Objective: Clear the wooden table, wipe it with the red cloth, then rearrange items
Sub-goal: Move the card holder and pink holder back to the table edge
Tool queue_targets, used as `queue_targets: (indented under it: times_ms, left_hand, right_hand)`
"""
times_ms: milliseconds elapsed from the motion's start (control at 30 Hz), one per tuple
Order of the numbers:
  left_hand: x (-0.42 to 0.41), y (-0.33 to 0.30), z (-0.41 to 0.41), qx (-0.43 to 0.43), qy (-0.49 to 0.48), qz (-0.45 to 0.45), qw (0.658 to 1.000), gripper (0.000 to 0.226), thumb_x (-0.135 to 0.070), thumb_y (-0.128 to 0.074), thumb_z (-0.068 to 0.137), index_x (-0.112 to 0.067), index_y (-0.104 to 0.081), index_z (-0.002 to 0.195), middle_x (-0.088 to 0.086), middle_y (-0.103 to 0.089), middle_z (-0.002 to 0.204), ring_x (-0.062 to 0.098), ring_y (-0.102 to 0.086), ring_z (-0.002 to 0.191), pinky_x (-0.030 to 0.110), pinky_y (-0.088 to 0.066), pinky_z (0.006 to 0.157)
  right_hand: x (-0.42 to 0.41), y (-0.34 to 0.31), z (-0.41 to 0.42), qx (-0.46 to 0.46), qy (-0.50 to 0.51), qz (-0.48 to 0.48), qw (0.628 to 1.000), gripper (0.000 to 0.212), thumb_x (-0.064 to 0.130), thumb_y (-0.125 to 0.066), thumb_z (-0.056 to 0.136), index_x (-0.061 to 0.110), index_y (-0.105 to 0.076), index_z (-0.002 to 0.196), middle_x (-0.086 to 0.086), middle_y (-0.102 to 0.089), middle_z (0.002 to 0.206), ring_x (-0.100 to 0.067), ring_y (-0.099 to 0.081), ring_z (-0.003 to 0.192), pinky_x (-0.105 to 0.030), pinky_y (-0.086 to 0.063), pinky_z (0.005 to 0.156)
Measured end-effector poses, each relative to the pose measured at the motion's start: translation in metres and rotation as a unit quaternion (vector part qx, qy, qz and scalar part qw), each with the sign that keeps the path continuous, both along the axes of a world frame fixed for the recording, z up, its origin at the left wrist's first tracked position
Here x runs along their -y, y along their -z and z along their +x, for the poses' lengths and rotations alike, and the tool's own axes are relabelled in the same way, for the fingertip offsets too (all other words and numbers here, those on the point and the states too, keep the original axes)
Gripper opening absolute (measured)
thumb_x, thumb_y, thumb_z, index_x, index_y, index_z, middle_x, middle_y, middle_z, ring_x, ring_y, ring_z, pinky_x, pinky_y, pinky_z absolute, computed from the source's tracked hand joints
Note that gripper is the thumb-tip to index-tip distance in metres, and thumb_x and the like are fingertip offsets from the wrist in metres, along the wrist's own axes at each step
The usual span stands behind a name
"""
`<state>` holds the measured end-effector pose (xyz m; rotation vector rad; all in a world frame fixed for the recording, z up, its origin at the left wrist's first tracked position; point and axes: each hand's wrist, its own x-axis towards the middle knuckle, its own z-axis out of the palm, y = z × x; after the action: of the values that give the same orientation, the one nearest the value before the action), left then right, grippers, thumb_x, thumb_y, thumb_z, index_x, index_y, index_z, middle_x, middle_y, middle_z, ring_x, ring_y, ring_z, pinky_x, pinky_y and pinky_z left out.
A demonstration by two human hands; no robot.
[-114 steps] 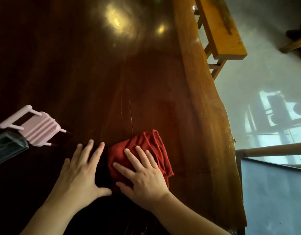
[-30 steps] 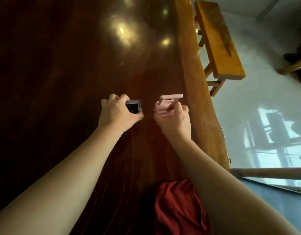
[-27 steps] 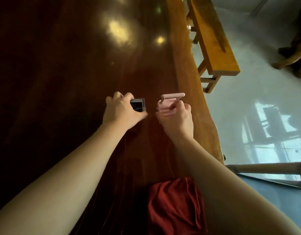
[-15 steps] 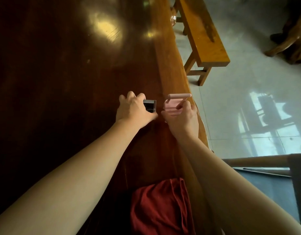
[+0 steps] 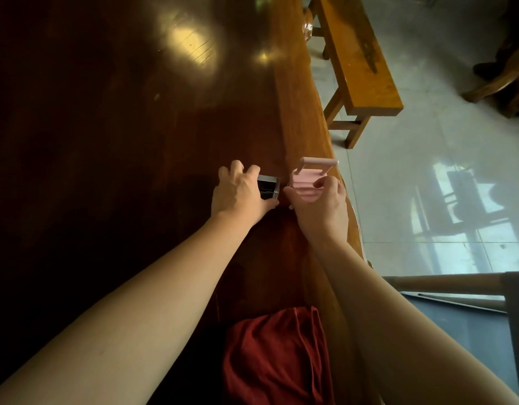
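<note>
Both my arms reach out over the dark wooden table (image 5: 112,135). My left hand (image 5: 240,191) is closed around a small dark grey box (image 5: 268,186), which is down at the table surface. Just to its right, my right hand (image 5: 321,204) grips a pink ribbed stand with a rod handle (image 5: 307,182), held upright close to the table's right edge. The red cloth (image 5: 275,358) lies crumpled on the table near me, between my forearms. My fingers hide the lower parts of both objects.
The table's lighter wavy right edge (image 5: 299,112) runs away from me. Beyond it on the tiled floor stands an orange wooden bench (image 5: 357,54). A pale rail and grey-blue surface (image 5: 456,317) are at the lower right.
3.8 s ago both hands pressed on and beside the red cloth, box and pink stand at left. Now each hand holds one item farther out near the right edge; cloth lies behind.
</note>
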<state>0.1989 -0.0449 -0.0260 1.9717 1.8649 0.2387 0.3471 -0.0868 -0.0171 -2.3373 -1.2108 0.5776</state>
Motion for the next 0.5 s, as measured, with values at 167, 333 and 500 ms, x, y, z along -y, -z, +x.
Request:
queue_targets:
  times_ms: [167, 333, 500]
  left_hand:
    - [0.014, -0.006, -0.037, -0.020, 0.001, 0.036, 0.999, 0.104, -0.078, -0.068, 0.065, -0.025, -0.035, 0.148, 0.007, -0.046, 0.138, 0.031, -0.045, 0.121, 0.044, -0.048, 0.084]
    - [0.038, -0.013, -0.111, -0.032, -0.055, 0.058, 0.996, 0.093, -0.075, -0.064, 0.072, -0.023, -0.040, 0.145, 0.007, -0.050, 0.139, 0.030, -0.047, 0.123, 0.043, -0.049, 0.085]
    - [0.069, -0.020, -0.198, -0.054, -0.130, 0.060, 0.988, 0.095, -0.077, -0.061, 0.073, -0.022, -0.038, 0.147, 0.011, -0.048, 0.144, 0.034, -0.045, 0.130, 0.048, -0.049, 0.091]
  right_hand:
    - [0.022, -0.011, -0.009, 0.049, 0.008, 0.040, 0.998, 0.063, 0.056, -0.070, 0.085, 0.022, -0.046, 0.133, -0.008, -0.046, 0.148, -0.031, -0.042, 0.134, -0.055, -0.045, 0.105]
    - [0.046, -0.023, -0.058, 0.082, -0.130, 0.124, 0.980, 0.044, 0.035, -0.073, 0.088, 0.018, -0.053, 0.123, -0.013, -0.052, 0.135, -0.029, -0.044, 0.124, -0.049, -0.047, 0.096]
    - [0.061, -0.022, -0.130, 0.059, -0.287, 0.120, 0.949, 0.040, 0.030, -0.073, 0.087, 0.015, -0.061, 0.122, -0.008, -0.059, 0.124, -0.028, -0.052, 0.118, -0.036, -0.046, 0.090]
